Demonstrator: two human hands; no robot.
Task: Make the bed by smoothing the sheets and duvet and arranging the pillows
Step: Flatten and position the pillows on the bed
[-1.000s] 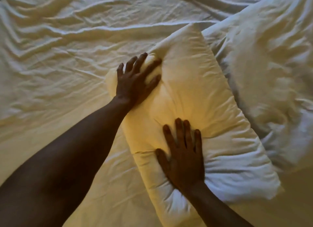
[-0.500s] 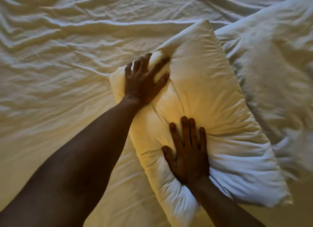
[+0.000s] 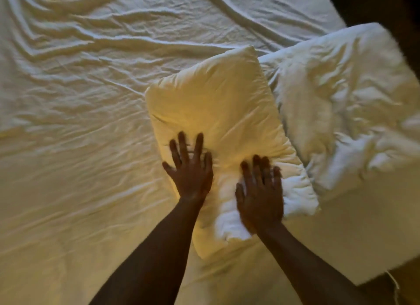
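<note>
Head view: my left hand (image 3: 189, 171) and right hand (image 3: 259, 195) press flat, fingers spread, on the pillow's (image 3: 218, 113) near end. Its long axis runs diagonally, from near right to far left, over the wrinkled sheet (image 3: 75, 104).

left hand (image 3: 191, 170) flat, fingers spread, on near half of pillow (image 3: 213, 104) | right hand (image 3: 260, 193) flat beside it, blurred | pillow lying diagonally on wrinkled sheet (image 3: 75, 104) | touching crumpled duvet (image 3: 345, 104) on right
</note>
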